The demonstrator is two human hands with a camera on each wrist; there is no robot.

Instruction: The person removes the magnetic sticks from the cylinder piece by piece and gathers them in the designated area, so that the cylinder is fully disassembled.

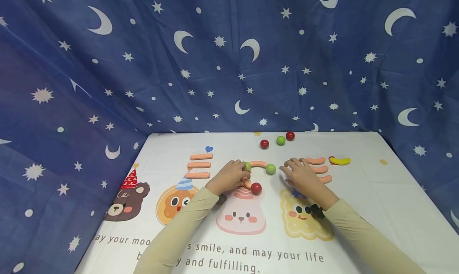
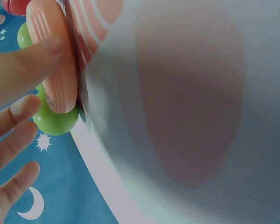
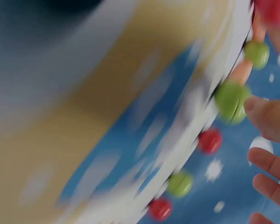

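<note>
My left hand (image 1: 231, 176) pinches a short curved toy sausage (image 2: 60, 88), thumb across its ridged face. In the head view, a red ball (image 1: 256, 188) sits at the sausage's near end and a green ball (image 1: 247, 166) beside my left fingertips. Another curved sausage (image 1: 258, 163) bridges from that green ball to a second green ball (image 1: 270, 169). My right hand (image 1: 305, 178) hovers just right of this second ball, holding nothing, its fingers loosely spread. In the right wrist view, its thumb tip overlaps the green ball (image 3: 232, 101).
On the left lie several straight sausages (image 1: 199, 165). Behind my right hand are several curved sausages (image 1: 320, 169) and a yellow banana-shaped piece (image 1: 339, 161). Toward the back edge sit a red ball (image 1: 264, 144), a green ball (image 1: 281, 140) and another red ball (image 1: 290, 136).
</note>
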